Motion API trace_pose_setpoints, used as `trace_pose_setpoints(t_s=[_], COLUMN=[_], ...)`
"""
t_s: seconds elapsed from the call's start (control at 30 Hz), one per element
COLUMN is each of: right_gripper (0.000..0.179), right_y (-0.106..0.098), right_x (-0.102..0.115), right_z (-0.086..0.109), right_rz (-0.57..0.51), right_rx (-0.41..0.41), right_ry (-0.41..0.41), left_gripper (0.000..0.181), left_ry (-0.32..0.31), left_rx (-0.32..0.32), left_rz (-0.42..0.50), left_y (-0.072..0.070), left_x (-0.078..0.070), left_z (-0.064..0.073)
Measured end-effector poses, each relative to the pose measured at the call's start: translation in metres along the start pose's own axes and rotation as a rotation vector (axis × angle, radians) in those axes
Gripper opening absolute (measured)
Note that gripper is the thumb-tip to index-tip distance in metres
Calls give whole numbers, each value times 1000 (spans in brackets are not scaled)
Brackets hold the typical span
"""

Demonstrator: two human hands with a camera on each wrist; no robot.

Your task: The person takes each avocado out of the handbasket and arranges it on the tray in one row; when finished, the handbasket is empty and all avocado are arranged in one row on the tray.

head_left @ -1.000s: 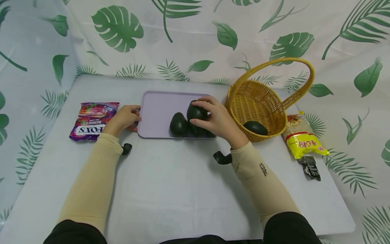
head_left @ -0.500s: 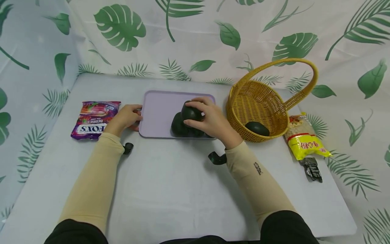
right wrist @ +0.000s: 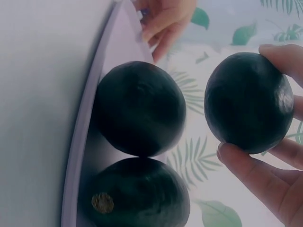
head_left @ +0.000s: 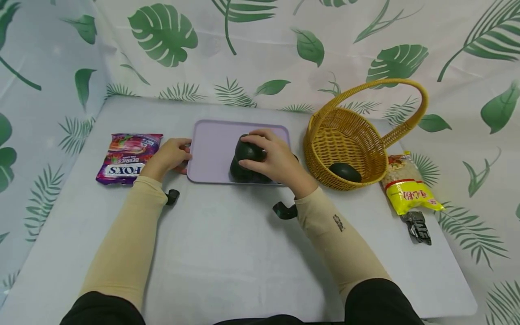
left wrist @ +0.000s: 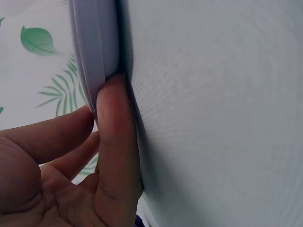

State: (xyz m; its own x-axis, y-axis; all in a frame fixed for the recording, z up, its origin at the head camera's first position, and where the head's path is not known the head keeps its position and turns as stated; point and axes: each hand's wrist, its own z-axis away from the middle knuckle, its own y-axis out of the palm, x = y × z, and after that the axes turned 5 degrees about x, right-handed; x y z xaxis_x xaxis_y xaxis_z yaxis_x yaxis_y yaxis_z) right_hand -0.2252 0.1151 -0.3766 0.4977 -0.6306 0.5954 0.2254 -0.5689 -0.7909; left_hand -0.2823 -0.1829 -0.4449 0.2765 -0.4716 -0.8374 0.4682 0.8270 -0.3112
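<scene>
A dark green avocado (head_left: 249,150) is held between the fingers and thumb of my right hand (head_left: 280,160), raised over the lilac tray (head_left: 211,149). Below it, in the right wrist view, one avocado (right wrist: 139,109) lies on the tray beside another avocado (right wrist: 147,191) with a brown stem end. The held avocado and my hand largely cover them in the head view. At the tray's left end, my left hand (head_left: 170,155) pinches the rim; the left wrist view has one finger (left wrist: 116,123) under the edge and the thumb side against it.
A wicker basket (head_left: 318,160) with a tall handle stands right of the tray, with one avocado (head_left: 345,172) inside. Beyond it lie a yellow food bag (head_left: 410,189) and a black packet (head_left: 417,227). A purple candy bag (head_left: 129,158) lies left of my left hand.
My right hand has carried the held avocado leftward over the tray, above the left one of those lying there. The left hand keeps its grip on the tray rim.
</scene>
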Motion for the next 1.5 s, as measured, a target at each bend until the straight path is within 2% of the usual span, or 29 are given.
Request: trace_pose_setpoints(t_s=[0.37, 0.83, 1.17, 1.5], right_gripper=[51, 54, 55, 55], right_y=[9, 27, 35, 47], right_x=[8, 14, 19, 25], right_z=[-10, -29, -33, -41], right_rz=[73, 172, 204, 303], right_rx=[-16, 82, 112, 149], right_ry=[-30, -8, -23, -12], left_gripper=[62, 62, 63, 62], left_ry=[-11, -19, -12, -19], left_rx=[-3, -7, -3, -9], left_rz=[9, 16, 15, 4], left_y=[0, 0, -2, -2], left_x=[2, 4, 1, 1], left_z=[-4, -7, -4, -3])
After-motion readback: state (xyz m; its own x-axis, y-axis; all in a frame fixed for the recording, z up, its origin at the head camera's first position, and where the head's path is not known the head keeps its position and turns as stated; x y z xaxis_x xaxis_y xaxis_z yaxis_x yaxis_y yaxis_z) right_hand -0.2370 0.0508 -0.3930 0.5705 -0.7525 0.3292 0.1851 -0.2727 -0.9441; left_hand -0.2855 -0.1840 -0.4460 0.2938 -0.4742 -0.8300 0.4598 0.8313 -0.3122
